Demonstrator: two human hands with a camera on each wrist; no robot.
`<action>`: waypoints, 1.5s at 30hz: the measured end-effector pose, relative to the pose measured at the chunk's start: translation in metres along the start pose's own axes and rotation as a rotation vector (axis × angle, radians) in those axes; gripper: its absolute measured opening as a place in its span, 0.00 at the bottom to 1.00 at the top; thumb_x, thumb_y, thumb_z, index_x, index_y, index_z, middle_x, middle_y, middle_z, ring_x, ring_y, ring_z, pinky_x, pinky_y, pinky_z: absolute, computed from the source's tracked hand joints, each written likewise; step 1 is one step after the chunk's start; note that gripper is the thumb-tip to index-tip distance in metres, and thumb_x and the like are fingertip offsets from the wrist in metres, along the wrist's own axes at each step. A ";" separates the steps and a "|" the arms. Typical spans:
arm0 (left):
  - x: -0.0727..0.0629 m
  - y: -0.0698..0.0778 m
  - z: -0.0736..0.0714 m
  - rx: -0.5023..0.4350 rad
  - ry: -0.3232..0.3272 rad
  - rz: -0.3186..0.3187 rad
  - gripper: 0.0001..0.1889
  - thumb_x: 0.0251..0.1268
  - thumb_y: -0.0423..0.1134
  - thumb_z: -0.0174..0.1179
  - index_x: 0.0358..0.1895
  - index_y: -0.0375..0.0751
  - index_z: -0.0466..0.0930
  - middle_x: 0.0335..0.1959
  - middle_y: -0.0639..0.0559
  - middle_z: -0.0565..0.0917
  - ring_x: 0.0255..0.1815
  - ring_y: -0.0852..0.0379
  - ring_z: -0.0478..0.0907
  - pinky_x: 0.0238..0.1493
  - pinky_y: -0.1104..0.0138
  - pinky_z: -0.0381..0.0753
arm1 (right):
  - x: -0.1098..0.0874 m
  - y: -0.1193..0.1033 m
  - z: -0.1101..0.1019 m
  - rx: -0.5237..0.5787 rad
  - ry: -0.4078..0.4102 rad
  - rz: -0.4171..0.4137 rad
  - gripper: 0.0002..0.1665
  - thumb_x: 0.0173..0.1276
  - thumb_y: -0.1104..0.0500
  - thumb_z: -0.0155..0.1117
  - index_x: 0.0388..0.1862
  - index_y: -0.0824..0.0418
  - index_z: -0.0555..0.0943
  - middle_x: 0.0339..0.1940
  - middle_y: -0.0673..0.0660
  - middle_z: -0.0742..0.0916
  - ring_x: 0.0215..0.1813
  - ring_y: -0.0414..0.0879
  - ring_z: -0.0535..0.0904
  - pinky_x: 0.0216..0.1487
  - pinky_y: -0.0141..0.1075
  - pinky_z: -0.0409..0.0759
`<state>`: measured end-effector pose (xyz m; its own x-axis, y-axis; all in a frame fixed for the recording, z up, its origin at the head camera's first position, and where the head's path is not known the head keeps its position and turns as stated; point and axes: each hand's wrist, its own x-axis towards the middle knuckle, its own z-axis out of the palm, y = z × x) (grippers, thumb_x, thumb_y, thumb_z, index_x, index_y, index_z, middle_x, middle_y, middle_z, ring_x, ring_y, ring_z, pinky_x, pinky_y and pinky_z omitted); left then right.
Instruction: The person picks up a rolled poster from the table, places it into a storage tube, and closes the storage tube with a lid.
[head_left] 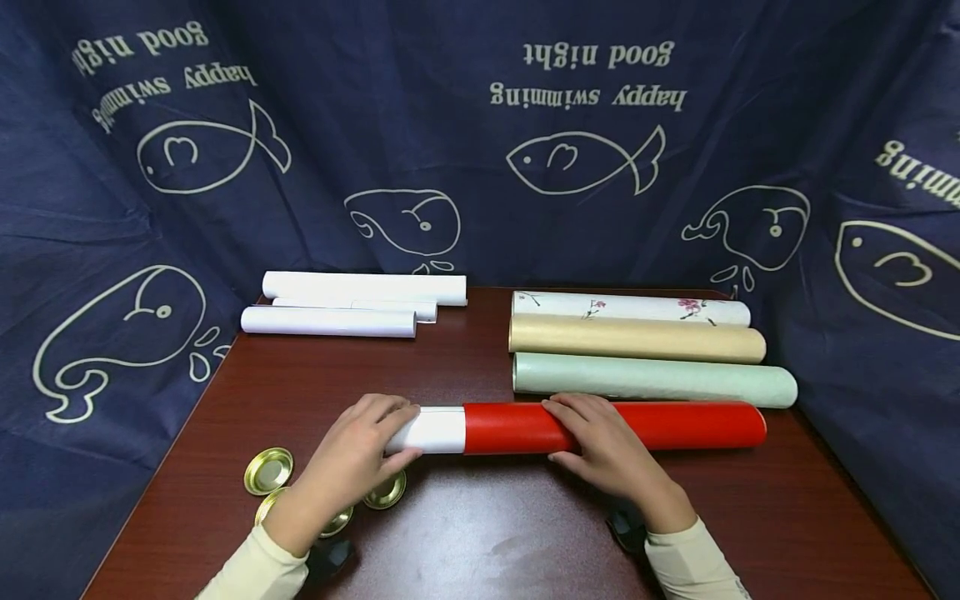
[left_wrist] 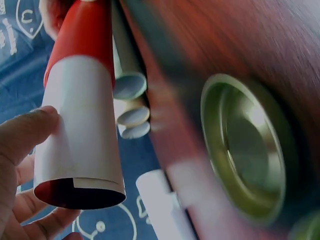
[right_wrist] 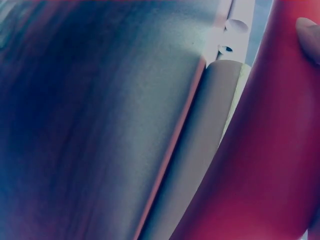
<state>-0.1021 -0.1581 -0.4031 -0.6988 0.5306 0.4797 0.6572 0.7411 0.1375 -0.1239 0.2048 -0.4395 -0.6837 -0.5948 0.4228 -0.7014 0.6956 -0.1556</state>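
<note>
My left hand grips a white paper roll, thumb on the near side and fingers over the far side. The roll's right part is hidden inside a red tube. In the left wrist view the white roll shows a hollow end with an overlapping paper edge, and it fits closely inside the red tube's mouth. My right hand holds the red tube around its middle, fingers over the top and thumb on the near side. In the right wrist view the red tube fills the right side.
Behind the red tube lie a pale green tube, a gold tube and a white flower-patterned tube. White paper rolls lie at the back left. Several round gold metal caps sit around my left forearm. A dark blue curtain surrounds the table.
</note>
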 end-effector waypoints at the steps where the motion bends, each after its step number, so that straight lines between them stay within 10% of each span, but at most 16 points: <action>1: 0.002 0.003 0.002 0.000 -0.002 0.002 0.25 0.51 0.47 0.77 0.52 0.40 0.84 0.48 0.47 0.82 0.52 0.48 0.78 0.50 0.52 0.80 | 0.000 0.000 0.000 -0.001 0.002 -0.001 0.42 0.49 0.51 0.82 0.63 0.62 0.77 0.57 0.59 0.82 0.60 0.57 0.76 0.63 0.54 0.70; 20: 0.026 0.030 0.029 -0.109 -0.014 0.049 0.25 0.57 0.44 0.72 0.57 0.40 0.81 0.52 0.49 0.81 0.55 0.50 0.76 0.54 0.57 0.79 | 0.000 -0.002 -0.001 0.000 0.009 0.007 0.42 0.48 0.52 0.83 0.62 0.62 0.77 0.57 0.59 0.82 0.60 0.57 0.76 0.63 0.54 0.71; 33: 0.014 0.007 0.014 -0.211 -0.015 0.016 0.25 0.55 0.41 0.74 0.57 0.39 0.82 0.55 0.48 0.81 0.57 0.50 0.76 0.57 0.55 0.78 | -0.003 -0.004 -0.005 0.013 0.045 0.006 0.43 0.47 0.52 0.84 0.62 0.62 0.78 0.57 0.59 0.82 0.59 0.57 0.77 0.62 0.55 0.72; 45: 0.018 0.015 0.027 -0.377 0.038 -0.018 0.24 0.52 0.37 0.76 0.54 0.40 0.82 0.52 0.51 0.82 0.55 0.54 0.79 0.55 0.57 0.79 | -0.001 -0.004 -0.007 0.016 0.055 0.006 0.43 0.47 0.52 0.84 0.62 0.62 0.78 0.57 0.59 0.82 0.58 0.57 0.77 0.61 0.54 0.72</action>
<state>-0.1122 -0.1260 -0.4154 -0.7052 0.4979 0.5047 0.7073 0.5434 0.4522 -0.1187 0.2053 -0.4334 -0.6760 -0.5677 0.4699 -0.7008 0.6923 -0.1719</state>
